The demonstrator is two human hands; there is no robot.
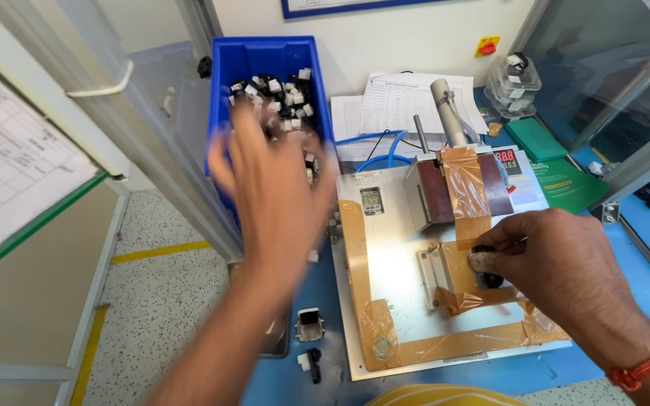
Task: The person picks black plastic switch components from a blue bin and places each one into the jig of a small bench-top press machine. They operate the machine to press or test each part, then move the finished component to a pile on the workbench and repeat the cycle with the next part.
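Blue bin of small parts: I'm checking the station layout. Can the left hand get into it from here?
Probably yes: the left hand is blurred, already raised at the open-topped blue bin, with nothing between them.

Your left hand [276, 180], blurred and fingers spread, hangs over the blue bin [253, 64] of small black and white parts [283, 94]. Your right hand [558, 263] pinches a small black part [488, 265] against the taped fixture [449, 278] on the metal plate [393, 263], which lies on the blue counter [566, 372]. Two loose parts [310, 325] lie on the counter just left of the plate. Printed sheets [404, 101] lie behind.
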